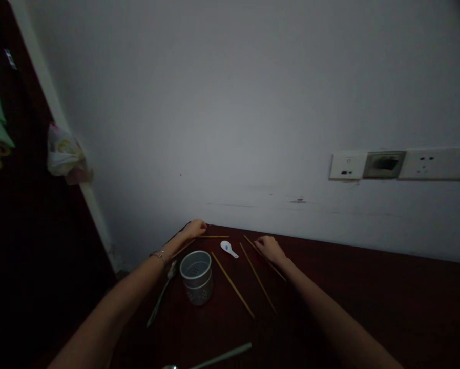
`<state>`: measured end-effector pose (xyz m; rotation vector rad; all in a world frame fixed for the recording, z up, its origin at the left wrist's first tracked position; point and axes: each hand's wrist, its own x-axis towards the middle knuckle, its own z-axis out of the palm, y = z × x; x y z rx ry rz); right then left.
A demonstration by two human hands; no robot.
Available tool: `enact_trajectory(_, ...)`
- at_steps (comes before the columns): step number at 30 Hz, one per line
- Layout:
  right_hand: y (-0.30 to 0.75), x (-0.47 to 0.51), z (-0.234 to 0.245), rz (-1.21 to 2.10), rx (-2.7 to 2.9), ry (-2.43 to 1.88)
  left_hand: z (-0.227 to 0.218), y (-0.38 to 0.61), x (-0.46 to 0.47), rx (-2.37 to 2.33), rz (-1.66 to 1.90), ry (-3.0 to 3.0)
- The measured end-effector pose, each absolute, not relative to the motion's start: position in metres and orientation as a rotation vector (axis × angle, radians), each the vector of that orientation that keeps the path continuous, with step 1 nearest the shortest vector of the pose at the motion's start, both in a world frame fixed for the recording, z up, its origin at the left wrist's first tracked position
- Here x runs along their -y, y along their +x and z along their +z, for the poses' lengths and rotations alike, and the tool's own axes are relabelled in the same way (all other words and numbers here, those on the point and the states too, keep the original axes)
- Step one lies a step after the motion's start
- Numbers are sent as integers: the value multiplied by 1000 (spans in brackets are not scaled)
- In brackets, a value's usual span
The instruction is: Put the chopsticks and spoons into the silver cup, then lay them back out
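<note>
At the table's far edge, my left hand (196, 228) has its fingers drawn together; a tiny light spot shows at the fingertips, too small to name. Just below it lie a crosswise chopstick (216, 237) and a slanted chopstick (184, 248), partly behind my wrist. My right hand (270, 248) pinches a chopstick (249, 241) lying slanted on the table. Two more chopsticks, one left (233, 285) and one nearer my right hand (257, 278), lie roughly side by side. Between the hands rests a white soup spoon (228, 248). A grey perforated utensil holder (198, 292) stands upright, with no utensils visible inside.
Left of the holder lies a long metal utensil (162, 297), and another (224, 355) crosses the near edge of view. The dark red table (368, 297) meets a pale wall (253, 102) with sockets (347, 166). A plastic bag (64, 154) hangs at the left by a dark door.
</note>
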<state>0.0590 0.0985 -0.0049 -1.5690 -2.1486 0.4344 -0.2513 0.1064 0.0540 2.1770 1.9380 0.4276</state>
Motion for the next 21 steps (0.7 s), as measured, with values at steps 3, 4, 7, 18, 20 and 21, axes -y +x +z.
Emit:
enact_trajectory(3, 78, -98, -7, 460, 2123, -1486, 82, -255, -90, -1790, 222, 2014)
enact_trajectory(4, 86, -97, -9, 458, 2122, -1461, 93, -255, -80, -1689, 113, 1886)
enact_trajectory(7, 108, -93, -12, 447, 2133, -1382, 123, -253, -48, -1451, -122, 1588)
enact_trajectory(18, 160, -55, -17, 590, 2085, -1324, 127, -245, -1, -1350, -202, 1597)
enact_trajectory(20, 166, -50, -21, 606, 2072, -1314, 126, -247, -3, -1366, -185, 1643)
enact_trajectory(21, 168, -49, -24, 606, 2055, -1309, 126, -248, -5, -1376, -174, 1658)
